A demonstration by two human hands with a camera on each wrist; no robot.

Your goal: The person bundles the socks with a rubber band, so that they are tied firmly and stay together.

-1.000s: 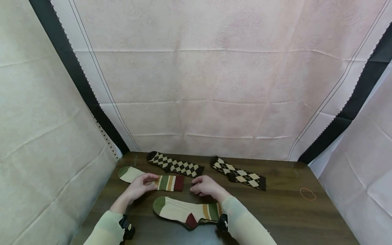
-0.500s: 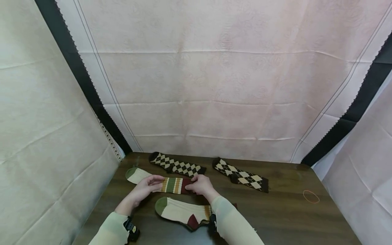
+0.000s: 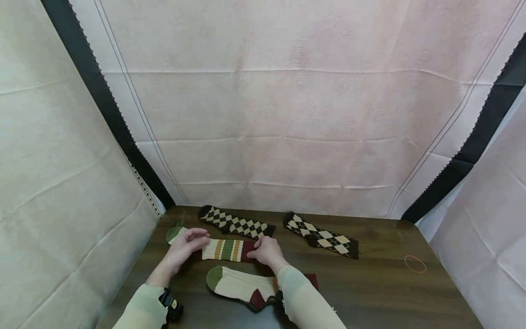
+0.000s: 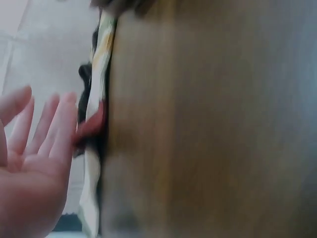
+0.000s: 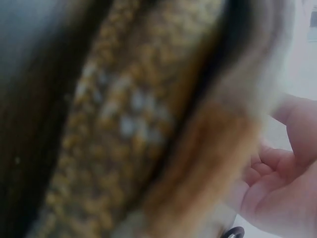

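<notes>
In the head view a cream sock (image 3: 223, 250) with green and mustard stripes lies on the dark wooden table, its maroon cuff at the right. My right hand (image 3: 269, 252) pinches that cuff; its fingers look curled in the right wrist view. Over the foot part of this sock is my left hand (image 3: 184, 249), fingers extended, hiding much of the foot. The left wrist view shows those straight fingers (image 4: 63, 121) beside the sock's maroon heel (image 4: 91, 126). A matching sock (image 3: 240, 282) lies nearer me, its striped leg partly covered by my right forearm.
Two black-and-cream argyle socks lie along the back: the left argyle sock (image 3: 238, 222) and the right argyle sock (image 3: 322, 235). An orange rubber band (image 3: 415, 264) rests on the right of the table (image 3: 382, 292). Pale fabric walls (image 3: 287, 137) enclose the back and sides.
My right hand has moved left and taken hold of the striped sock's maroon cuff. My left hand has let go of the sock's leg and shifted left, baring more stripes.
</notes>
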